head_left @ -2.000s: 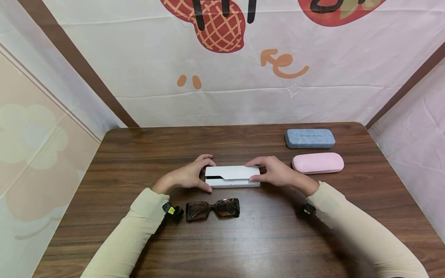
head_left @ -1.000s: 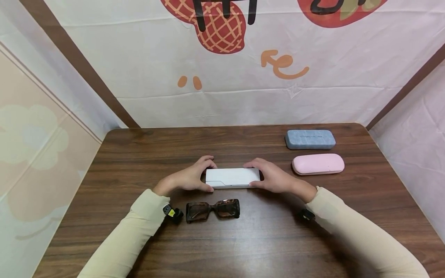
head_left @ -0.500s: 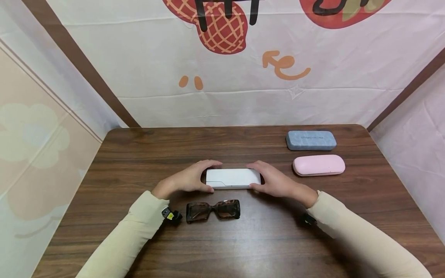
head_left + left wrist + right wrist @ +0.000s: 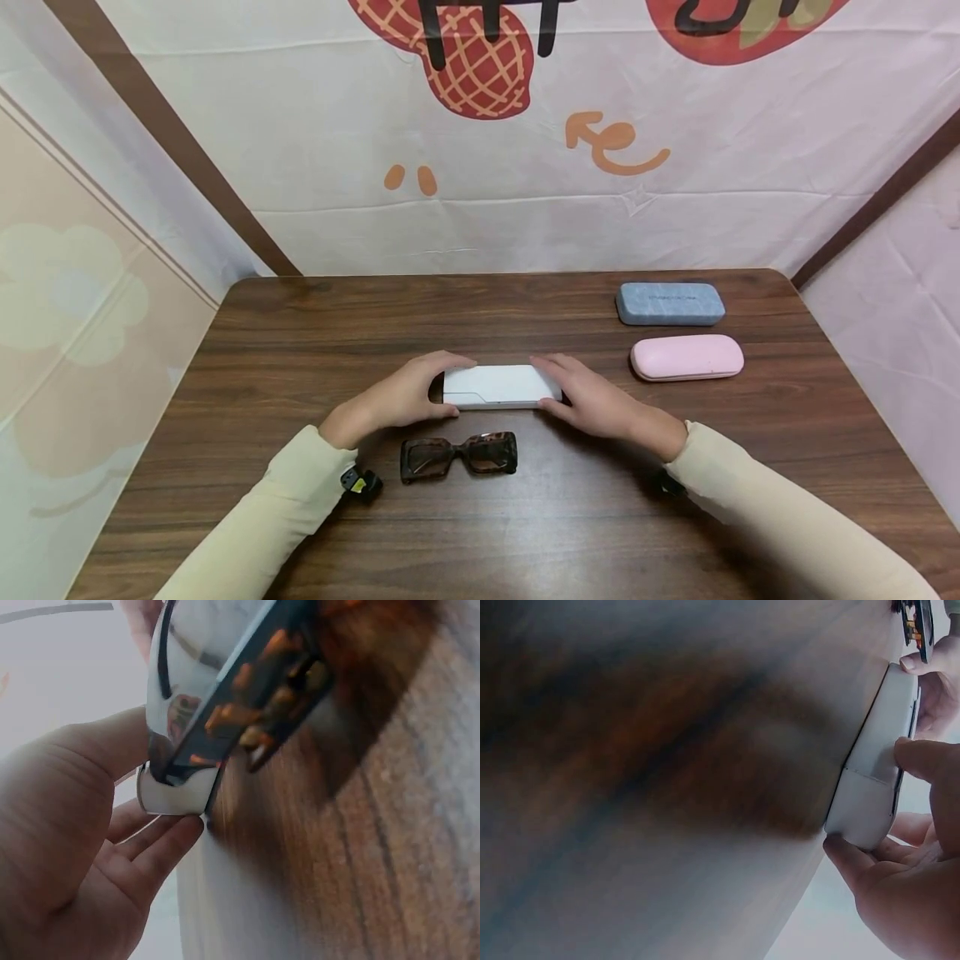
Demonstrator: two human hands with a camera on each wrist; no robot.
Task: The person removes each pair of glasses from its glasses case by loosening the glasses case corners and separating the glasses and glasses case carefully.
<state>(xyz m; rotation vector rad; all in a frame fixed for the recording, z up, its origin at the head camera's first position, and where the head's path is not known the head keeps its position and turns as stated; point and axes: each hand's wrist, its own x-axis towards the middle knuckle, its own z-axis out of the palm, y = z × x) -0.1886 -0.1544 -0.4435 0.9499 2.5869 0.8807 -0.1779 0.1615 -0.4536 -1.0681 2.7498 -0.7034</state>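
Note:
A long white glasses case [image 4: 504,385] lies on the table with its flap lid down. At its left end is my left hand [image 4: 405,396], thumb along the front side and fingers over the back edge. My right hand [image 4: 596,398] grips the right end in much the same way. The right wrist view shows its thumb against the front of the case [image 4: 870,772] and other fingers round the end. Just in front of the case lie tortoiseshell sunglasses [image 4: 459,456]; they loom large in the left wrist view, overlapping the case there.
Towards the back right of the brown wooden table [image 4: 360,312] lie a blue glasses case [image 4: 671,303] and, nearer, a pink glasses case [image 4: 687,357]. A printed cloth [image 4: 480,233] hangs behind the table's far edge.
Two seconds ago the white case's lid stood slightly raised over a dark gap; it has come down flat. My left fingers have shifted along the back edge. The sunglasses have stayed put.

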